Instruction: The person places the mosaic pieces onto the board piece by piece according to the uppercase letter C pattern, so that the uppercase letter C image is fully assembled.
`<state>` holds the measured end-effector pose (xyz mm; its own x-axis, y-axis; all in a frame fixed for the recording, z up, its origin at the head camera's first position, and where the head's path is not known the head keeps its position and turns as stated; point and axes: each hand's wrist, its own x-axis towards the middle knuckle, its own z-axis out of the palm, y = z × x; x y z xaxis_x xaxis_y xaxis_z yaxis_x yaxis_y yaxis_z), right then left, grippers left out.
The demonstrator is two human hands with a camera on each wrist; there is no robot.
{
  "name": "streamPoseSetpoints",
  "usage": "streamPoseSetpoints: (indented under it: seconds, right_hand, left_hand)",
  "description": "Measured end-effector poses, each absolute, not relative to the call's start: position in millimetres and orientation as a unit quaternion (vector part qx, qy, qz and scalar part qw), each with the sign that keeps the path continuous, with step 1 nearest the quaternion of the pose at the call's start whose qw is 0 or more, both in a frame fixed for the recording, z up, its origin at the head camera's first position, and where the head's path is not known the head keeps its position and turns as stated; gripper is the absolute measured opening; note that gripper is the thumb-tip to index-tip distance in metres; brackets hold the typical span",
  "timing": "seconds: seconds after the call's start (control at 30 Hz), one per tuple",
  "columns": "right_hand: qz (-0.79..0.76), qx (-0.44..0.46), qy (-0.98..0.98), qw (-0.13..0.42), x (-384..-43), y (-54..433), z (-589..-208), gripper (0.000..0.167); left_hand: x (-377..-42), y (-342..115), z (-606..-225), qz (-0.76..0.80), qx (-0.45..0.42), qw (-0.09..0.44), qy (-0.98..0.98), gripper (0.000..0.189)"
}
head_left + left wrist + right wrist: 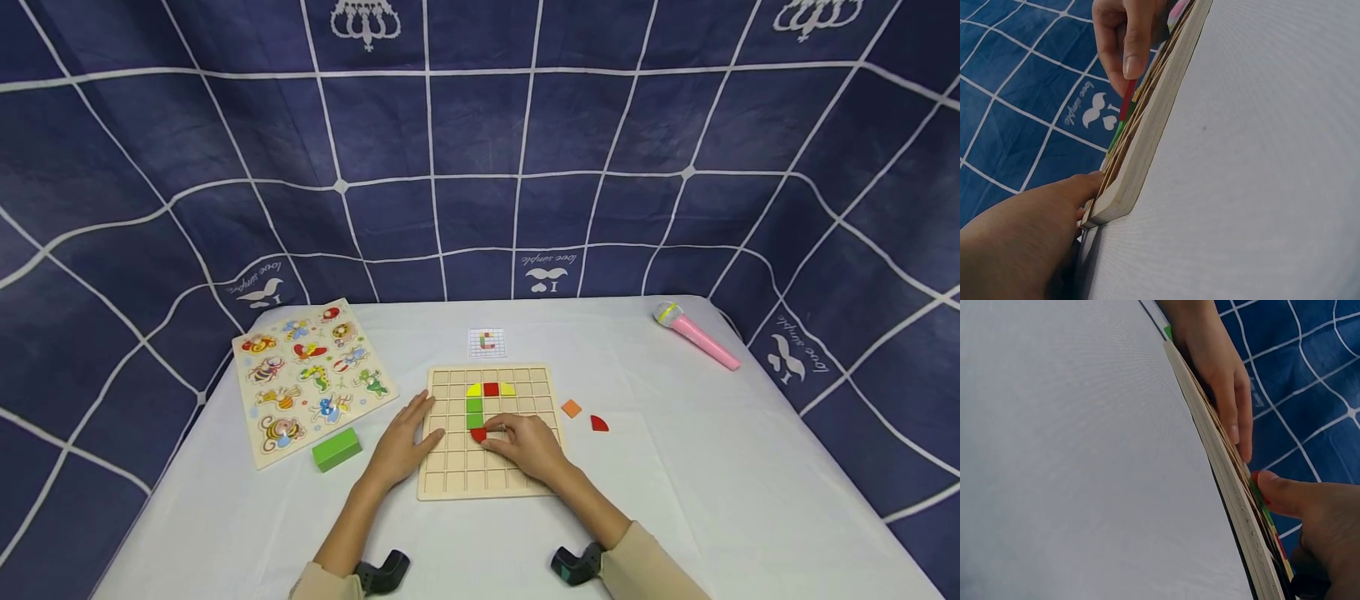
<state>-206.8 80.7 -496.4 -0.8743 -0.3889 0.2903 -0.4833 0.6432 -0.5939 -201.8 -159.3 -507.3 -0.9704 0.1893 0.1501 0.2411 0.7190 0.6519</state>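
Observation:
My right hand (528, 446) pinches a red quarter-circle piece (477, 435) between thumb and fingers, over the wooden grid board (450, 482). In the left wrist view this red piece (1127, 100) stands tilted near the board's surface. Just above it on the board are two green squares (474, 412) in a column. A yellow quarter-circle (474, 390), a red square (491, 389) and another yellow quarter-circle (507, 389) form the row on top. My left hand (399, 450) rests along the board's left edge with its fingers extended, thumb touching the rim.
Right of the board lie an orange square (572, 408) and a red quarter-circle (599, 423). A small pattern card (487, 342) is behind it. To the left are a picture puzzle board (315, 400) and a green block (337, 450). A pink microphone (701, 340) lies far right.

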Motion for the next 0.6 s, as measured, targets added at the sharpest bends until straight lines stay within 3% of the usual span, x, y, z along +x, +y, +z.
streamPoseSetpoints:
  seconds: [0.6]
  right_hand:
    - [0.335,0.261,-0.902,0.086,-207.0,77.1,-499.6,0.029]
  left_hand:
    - [-201.8,-159.7,-506.3,-0.348,-0.118,0.037,-0.929,0.061]
